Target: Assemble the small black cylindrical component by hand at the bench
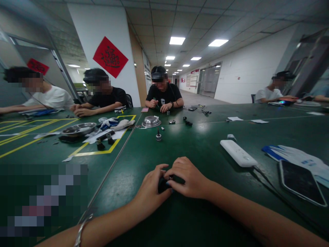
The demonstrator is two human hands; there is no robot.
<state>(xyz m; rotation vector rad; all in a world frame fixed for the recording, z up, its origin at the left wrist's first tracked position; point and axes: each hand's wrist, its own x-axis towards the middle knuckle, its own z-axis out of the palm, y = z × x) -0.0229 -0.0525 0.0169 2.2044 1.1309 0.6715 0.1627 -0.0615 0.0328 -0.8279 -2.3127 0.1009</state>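
Just above the green table [128,178], my left hand [154,183] curls around a small black part [162,185], its thumb and fingers closed on it. My right hand [189,178] meets it from the right, with its fingers bent and pressed on the same part. Most of the black part is hidden by my fingers, so I cannot make out its exact kind. Farther forward stands a small metal part with a thin stem [158,136].
An overturned metal bowl [151,120] lies ahead. To the left are a steel basin [79,128], gloves [123,124] and black parts [100,144]. At the right lie a white power strip [238,152] with a cable, a phone [302,181] and a blue-white glove [300,157]. Several people sit around.
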